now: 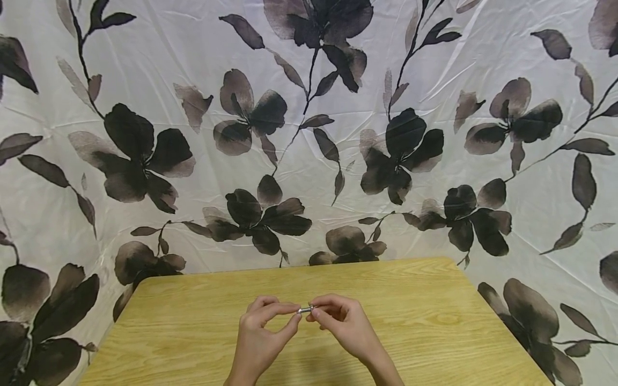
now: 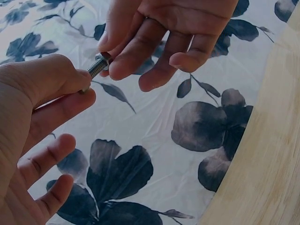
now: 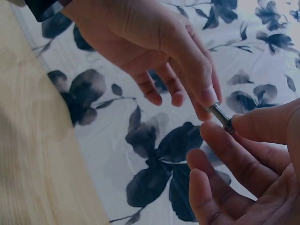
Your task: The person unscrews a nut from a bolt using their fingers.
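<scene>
A small silver threaded bolt (image 1: pixel 305 310) is held level between the two hands, above the table. My left hand (image 1: pixel 263 335) pinches its left end between thumb and index finger. At the other end, the thumb and fingers of my right hand (image 1: pixel 345 327) pinch a wider metal piece (image 2: pixel 104 58); fingers partly cover it, and I cannot tell whether it is a nut or the bolt's head. Bare thread (image 3: pixel 220 115) shows between the two grips in both wrist views. The remaining fingers of each hand are loosely bent and hold nothing.
Below the hands lies a yellow wood-grain table (image 1: pixel 193 332) with rounded far corners. A white cloth (image 1: pixel 338 161) printed with dark flowers hangs behind it and along both sides. A dark band (image 3: pixel 44 9) circles the left wrist.
</scene>
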Demonstrator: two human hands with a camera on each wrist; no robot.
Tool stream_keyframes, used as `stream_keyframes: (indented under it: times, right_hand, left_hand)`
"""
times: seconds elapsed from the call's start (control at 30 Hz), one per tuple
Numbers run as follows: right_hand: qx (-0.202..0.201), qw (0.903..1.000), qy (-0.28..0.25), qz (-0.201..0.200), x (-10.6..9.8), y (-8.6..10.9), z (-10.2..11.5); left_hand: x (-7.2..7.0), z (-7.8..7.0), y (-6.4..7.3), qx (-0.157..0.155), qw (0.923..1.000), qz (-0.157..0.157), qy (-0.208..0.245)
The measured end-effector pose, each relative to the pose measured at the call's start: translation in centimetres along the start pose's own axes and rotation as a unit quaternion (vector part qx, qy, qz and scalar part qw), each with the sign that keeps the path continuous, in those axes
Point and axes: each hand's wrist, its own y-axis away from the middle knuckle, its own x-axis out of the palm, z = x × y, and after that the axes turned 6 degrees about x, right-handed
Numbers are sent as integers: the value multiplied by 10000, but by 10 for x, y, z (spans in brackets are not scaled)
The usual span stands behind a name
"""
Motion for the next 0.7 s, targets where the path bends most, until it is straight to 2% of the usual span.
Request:
stream_keyframes:
  times: [0.23,0.43,0.57,0.7]
  right_hand:
    - [-534,9985,-126,45,0,-1,-5]
    - [-957,9953,-104,85,0,-1,-6]
    - [-970,9952,-159,26,0,0,-4]
    - [-662,9974,-193,-232,1,0,-2]
  left_hand:
    - [0,-1,1,-338,9994,70,43]
    - [-1,-3,2,-475,9987,47,160]
    - [-1,-3,1,-409,9990,7,164]
    - [-1,-2,1,-215,9997,-81,101]
